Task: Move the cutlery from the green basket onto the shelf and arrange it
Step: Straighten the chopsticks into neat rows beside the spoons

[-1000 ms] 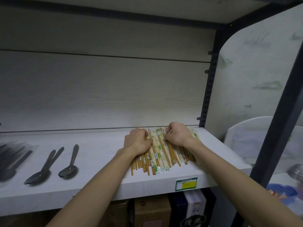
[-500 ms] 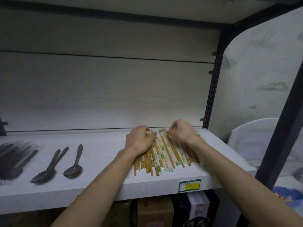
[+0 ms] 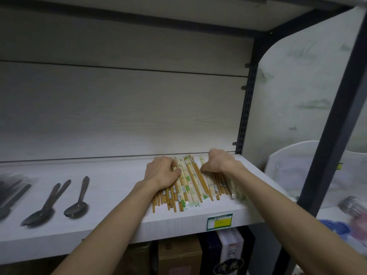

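Observation:
A pile of wooden chopsticks [image 3: 191, 182], some in clear wrappers with green print, lies side by side on the right part of the white shelf [image 3: 115, 187]. My left hand [image 3: 161, 172] rests on the left half of the pile, fingers laid across the sticks. My right hand [image 3: 218, 161] sits at the far right end with curled fingers, its fingertips pinching sticks near the middle. The far ends of several sticks are hidden under both hands. The green basket is out of view.
Three dark metal spoons [image 3: 76, 206] lie on the shelf's left half, and more dark cutlery [image 3: 10, 195] is blurred at the left edge. A green-yellow price label [image 3: 219, 221] is on the shelf's front. Boxes [image 3: 178, 255] stand below. A dark post [image 3: 333, 124] rises on the right.
Both hands stay on the chopsticks. The right hand has shifted slightly right and back, and the sticks between the hands are spread a little wider.

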Available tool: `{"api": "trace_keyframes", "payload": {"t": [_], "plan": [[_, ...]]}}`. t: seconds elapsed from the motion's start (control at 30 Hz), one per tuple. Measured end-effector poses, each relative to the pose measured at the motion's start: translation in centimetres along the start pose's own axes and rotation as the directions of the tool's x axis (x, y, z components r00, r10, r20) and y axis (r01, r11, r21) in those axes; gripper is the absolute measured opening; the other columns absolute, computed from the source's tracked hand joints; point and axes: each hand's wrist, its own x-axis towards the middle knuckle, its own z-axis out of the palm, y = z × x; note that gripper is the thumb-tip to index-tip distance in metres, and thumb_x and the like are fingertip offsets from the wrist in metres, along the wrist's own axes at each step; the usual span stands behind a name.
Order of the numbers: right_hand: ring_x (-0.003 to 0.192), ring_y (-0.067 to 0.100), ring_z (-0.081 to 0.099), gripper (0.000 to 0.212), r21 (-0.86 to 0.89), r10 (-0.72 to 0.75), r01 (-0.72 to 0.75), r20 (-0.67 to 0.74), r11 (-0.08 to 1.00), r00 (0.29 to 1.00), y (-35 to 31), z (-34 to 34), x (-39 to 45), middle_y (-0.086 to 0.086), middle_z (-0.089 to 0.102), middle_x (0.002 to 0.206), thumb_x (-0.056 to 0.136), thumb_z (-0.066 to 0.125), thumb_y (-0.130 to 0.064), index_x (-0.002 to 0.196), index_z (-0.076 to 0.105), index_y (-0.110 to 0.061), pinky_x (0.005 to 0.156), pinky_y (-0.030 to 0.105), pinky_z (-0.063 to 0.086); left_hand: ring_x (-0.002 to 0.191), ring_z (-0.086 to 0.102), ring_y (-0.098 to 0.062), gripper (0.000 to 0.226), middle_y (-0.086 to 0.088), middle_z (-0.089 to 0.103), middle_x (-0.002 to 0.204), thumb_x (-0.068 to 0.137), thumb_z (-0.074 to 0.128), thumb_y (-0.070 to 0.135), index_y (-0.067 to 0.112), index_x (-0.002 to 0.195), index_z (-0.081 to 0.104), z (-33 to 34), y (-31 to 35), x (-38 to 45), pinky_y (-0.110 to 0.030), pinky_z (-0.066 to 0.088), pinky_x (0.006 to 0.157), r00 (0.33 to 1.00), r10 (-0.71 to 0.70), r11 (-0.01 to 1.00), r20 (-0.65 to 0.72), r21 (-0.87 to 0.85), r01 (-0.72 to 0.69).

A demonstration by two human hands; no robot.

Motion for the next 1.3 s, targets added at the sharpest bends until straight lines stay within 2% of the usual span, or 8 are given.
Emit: {"api": "trace_keyframes", "payload": {"t": [0.1, 0.23, 0.33, 0.43, 0.6, 0.77, 1.1, 1.3], "plan": [[0.074, 0.016, 0.056, 0.025, 0.056, -0.01, 0.006, 0.075, 0.998, 0.997, -0.4, -0.4, 0.2, 0.0, 0.059, 0.084, 0.086, 0.066, -0.038, 0.084, 0.053, -0.017, 0.065, 0.031, 0.044, 0.116, 0.056, -0.023, 0.035, 0.0, 0.062, 0.124, 0.094, 0.055, 0.049, 0.026, 0.117, 0.068, 0.0, -0.2, 0.0, -0.04, 0.048, 0.095, 1.0, -0.009, 1.0, 0.01, -0.002, 0.009], [0.056, 0.018, 0.05, 0.034, 0.234, -0.025, 0.034, -0.041, 0.972, 0.999, -0.8, -0.5, 0.6, 0.0, 0.052, 0.062, 0.087, 0.062, -0.039, 0.064, 0.051, -0.016, 0.054, 0.027, 0.036, 0.117, 0.055, -0.023, 0.035, 0.0, 0.062, 0.124, 0.094, 0.055, 0.05, 0.026, 0.116, 0.067, 0.0, -0.3, 0.1, -0.041, 0.047, 0.097, 1.0, -0.009, 1.0, 0.013, -0.006, 0.009], [0.052, 0.018, 0.05, 0.038, 0.31, -0.054, 0.072, -0.068, 0.948, 0.996, -1.9, -0.7, 0.3, 0.0, 0.055, 0.057, 0.088, 0.061, -0.042, 0.061, 0.055, -0.015, 0.055, 0.026, 0.039, 0.117, 0.055, -0.024, 0.035, -0.001, 0.062, 0.124, 0.094, 0.055, 0.05, 0.025, 0.116, 0.067, 0.1, -0.3, 0.3, -0.04, 0.047, 0.096, 1.0, -0.006, 1.0, 0.009, 0.001, 0.006], [0.059, 0.018, 0.062, 0.031, 0.261, -0.069, 0.063, 0.013, 0.963, 0.998, -2.8, -0.4, 0.1, 0.005, 0.072, 0.072, 0.085, 0.063, -0.04, 0.072, 0.066, -0.011, 0.063, 0.029, 0.05, 0.119, 0.055, -0.025, 0.037, -0.001, 0.062, 0.126, 0.094, 0.055, 0.05, 0.025, 0.118, 0.067, 0.1, -0.2, 0.3, -0.04, 0.047, 0.096, 1.0, -0.01, 1.0, 0.011, 0.009, 0.01], [0.068, 0.018, 0.064, 0.031, 0.15, -0.042, 0.027, 0.097, 0.988, 0.994, -3.1, 0.5, 0.3, 0.001, 0.068, 0.074, 0.078, 0.075, -0.044, 0.076, 0.062, -0.015, 0.066, 0.029, 0.05, 0.121, 0.054, -0.025, 0.039, -0.002, 0.061, 0.128, 0.094, 0.055, 0.051, 0.025, 0.121, 0.065, 0.1, -0.2, 0.3, -0.041, 0.046, 0.097, 1.0, -0.008, 1.0, 0.019, 0.013, 0.008], [0.078, 0.02, 0.065, 0.03, 0.097, -0.042, 0.029, 0.139, 0.995, 0.989, -3.9, 0.3, 0.3, 0.003, 0.068, 0.085, 0.08, 0.072, -0.041, 0.088, 0.058, -0.016, 0.068, 0.031, 0.048, 0.123, 0.052, -0.026, 0.039, -0.002, 0.06, 0.131, 0.094, 0.055, 0.051, 0.026, 0.123, 0.064, 0.1, -0.2, 0.2, -0.042, 0.045, 0.099, 1.0, -0.012, 1.0, 0.027, 0.006, 0.012], [0.066, 0.02, 0.057, 0.024, 0.186, -0.029, -0.012, 0.215, 0.983, 0.976, -4.0, 0.5, 0.5, 0.004, 0.064, 0.077, 0.085, 0.069, -0.035, 0.082, 0.059, -0.014, 0.063, 0.029, 0.046, 0.118, 0.054, -0.026, 0.037, -0.002, 0.06, 0.126, 0.094, 0.055, 0.052, 0.025, 0.119, 0.063, 0.0, -0.1, 0.2, -0.041, 0.046, 0.095, 1.0, -0.011, 1.0, 0.027, 0.015, 0.01], [0.049, 0.016, 0.046, 0.024, 0.307, -0.087, 0.021, 0.205, 0.952, 0.975, -4.2, -0.1, 0.4, 0.002, 0.056, 0.059, 0.089, 0.061, -0.035, 0.076, 0.061, -0.015, 0.047, 0.024, 0.033, 0.116, 0.055, -0.028, 0.031, -0.003, 0.06, 0.122, 0.095, 0.053, 0.047, 0.025, 0.113, 0.064, 0.3, -0.1, 0.4, -0.041, 0.046, 0.094, 1.0, -0.014, 1.0, 0.021, 0.011, 0.014]]}}
